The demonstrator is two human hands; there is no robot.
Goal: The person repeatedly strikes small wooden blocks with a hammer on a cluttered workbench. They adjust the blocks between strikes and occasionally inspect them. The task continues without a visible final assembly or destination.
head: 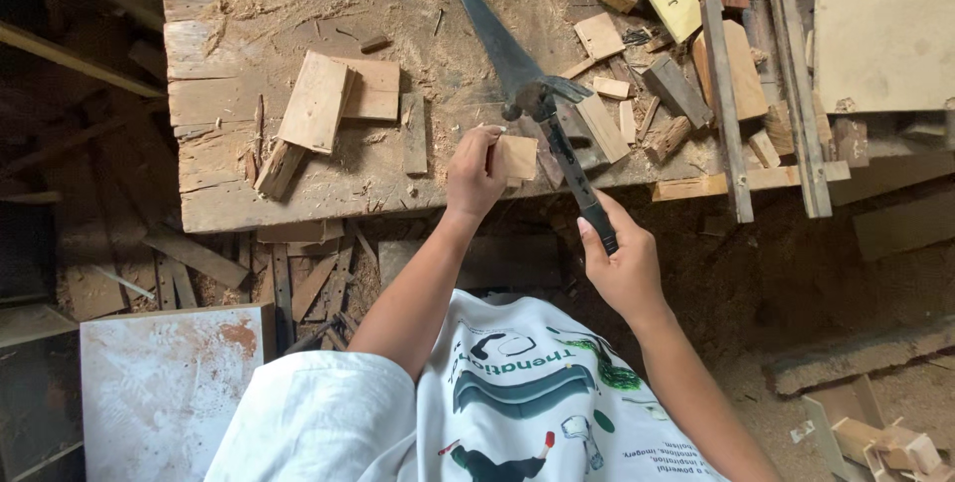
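Hammer [562, 139] in the right hand [622, 268]: its dark handle runs up from the fist at the worktop's near edge to the claw head, which hangs over the worktop [249, 14] just beside the block. Largest is that rough, sawdust-strewn worktop. A long dark saw blade [487, 24] lies on it, slanting from the far edge down to the hammer head. Flat boards [328, 99] lie stacked at the middle left; wood offcuts [686, 94] crowd the right side. Right fingers are clenched round the handle's lower end. The left hand [473, 174] pinches a small wood block [515, 157] at the near edge, fingers closed on it.
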